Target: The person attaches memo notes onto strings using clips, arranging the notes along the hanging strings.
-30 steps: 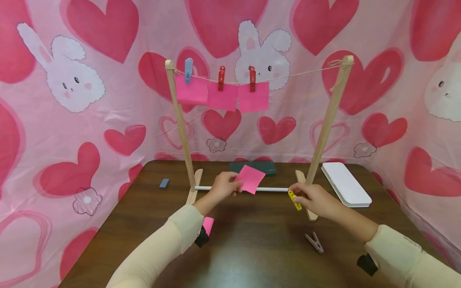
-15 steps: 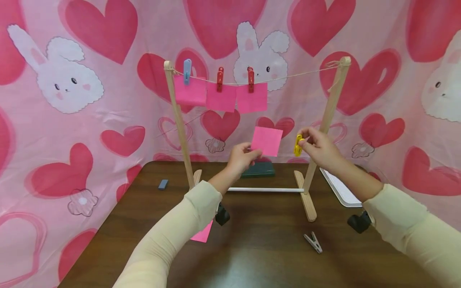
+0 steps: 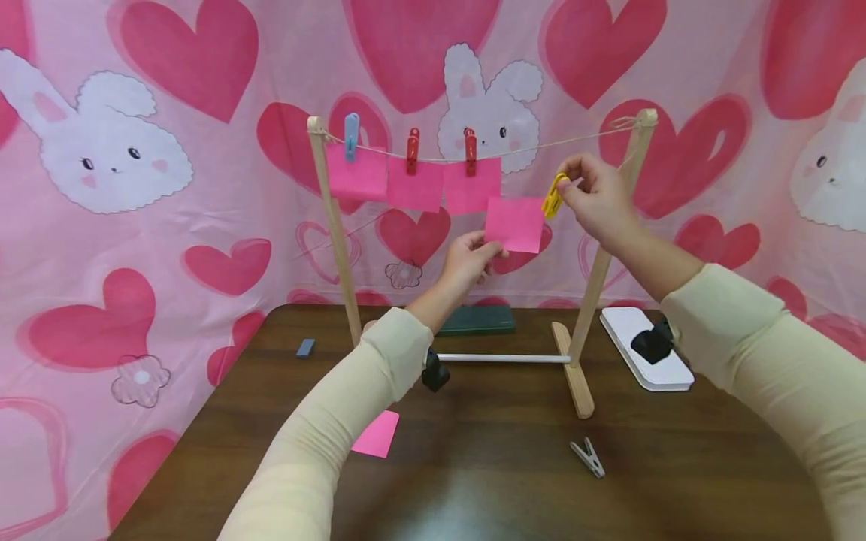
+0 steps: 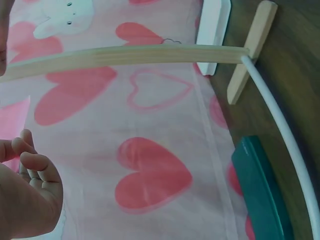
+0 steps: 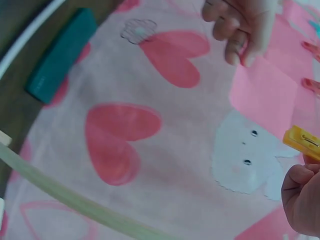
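My left hand (image 3: 471,259) pinches a pink sticky note (image 3: 514,225) by its lower left corner, holding it up below the string (image 3: 568,140). Beside the note's upper right corner, my right hand (image 3: 598,197) grips a yellow clothespin (image 3: 553,196). In the right wrist view the yellow clothespin (image 5: 303,139) sits right at the note's edge. Three pink notes hang from the string at the left, one under a blue clothespin (image 3: 351,137) and two under red clothespins (image 3: 412,152). The string runs between two wooden posts (image 3: 612,225).
On the table (image 3: 487,481) lie a pale clothespin (image 3: 587,457), another pink note (image 3: 376,434) partly behind the left sleeve and a small blue-grey block (image 3: 305,348). A green case (image 3: 476,320) stands behind the white crossbar (image 3: 504,358); a white case (image 3: 625,330) lies right.
Both hands have risen from near the crossbar toward the string, carrying the pink note and the yellow clothespin. Note and clothespin are now closer together.
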A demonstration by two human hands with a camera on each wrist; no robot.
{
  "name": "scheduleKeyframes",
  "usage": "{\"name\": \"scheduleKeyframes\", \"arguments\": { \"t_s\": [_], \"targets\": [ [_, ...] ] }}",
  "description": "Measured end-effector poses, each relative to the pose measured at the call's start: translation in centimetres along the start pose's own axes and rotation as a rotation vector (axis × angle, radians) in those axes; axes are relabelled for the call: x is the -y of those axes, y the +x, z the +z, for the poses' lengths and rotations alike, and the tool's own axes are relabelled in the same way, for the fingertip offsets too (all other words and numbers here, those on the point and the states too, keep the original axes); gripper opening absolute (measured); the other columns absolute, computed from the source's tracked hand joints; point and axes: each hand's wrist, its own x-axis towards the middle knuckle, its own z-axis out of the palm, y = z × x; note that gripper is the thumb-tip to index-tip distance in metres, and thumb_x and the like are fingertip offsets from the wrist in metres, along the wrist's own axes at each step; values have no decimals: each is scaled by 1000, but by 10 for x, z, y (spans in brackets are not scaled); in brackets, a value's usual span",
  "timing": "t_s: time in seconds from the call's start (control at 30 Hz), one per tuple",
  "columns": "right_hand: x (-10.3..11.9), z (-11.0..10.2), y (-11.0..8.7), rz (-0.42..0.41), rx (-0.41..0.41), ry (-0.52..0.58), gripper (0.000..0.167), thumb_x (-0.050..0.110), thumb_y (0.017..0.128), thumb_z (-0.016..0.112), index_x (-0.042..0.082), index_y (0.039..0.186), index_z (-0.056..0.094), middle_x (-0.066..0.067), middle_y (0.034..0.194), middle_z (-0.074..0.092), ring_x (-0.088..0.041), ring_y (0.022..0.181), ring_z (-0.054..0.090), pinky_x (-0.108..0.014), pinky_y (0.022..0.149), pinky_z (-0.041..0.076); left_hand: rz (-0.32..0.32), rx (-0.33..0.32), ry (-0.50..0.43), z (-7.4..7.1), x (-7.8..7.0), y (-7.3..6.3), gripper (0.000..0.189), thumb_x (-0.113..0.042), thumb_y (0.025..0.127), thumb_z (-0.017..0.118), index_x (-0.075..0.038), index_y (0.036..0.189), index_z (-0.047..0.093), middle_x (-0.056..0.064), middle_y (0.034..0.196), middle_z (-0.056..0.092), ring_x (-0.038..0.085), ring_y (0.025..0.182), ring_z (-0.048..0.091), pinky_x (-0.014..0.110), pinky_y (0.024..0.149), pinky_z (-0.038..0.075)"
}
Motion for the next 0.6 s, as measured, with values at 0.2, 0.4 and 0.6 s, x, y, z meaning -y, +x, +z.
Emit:
{"name": "scheduleKeyframes", "arguments": {
  "t_s": [0.2,0.4,0.6],
  "targets": [
    [25,-3,25,75,-44,-46,2,16,93,55,16,90,56,3,89,51,-12,65,44,-18,53,39,-13,-18,-15,6,-11,10,18,-16,89,61,-8,104,67,5,82,68,14,52,45,20,44,35],
    [43,3,46,42,-85,-10,5,16,92,57,18,86,57,4,86,52,-12,67,45,-20,55,40,5,-29,-43,7,-22,17,17,-18,90,61,-5,101,66,13,94,67,13,53,46,21,45,35],
    [51,11,59,68,-84,-52,6,19,92,55,14,94,58,2,94,53,-10,82,49,-20,71,46,-1,-46,-57,9,-26,20,19,-17,90,61,-5,104,66,12,93,67,11,52,45,21,45,33]
  ]
}}
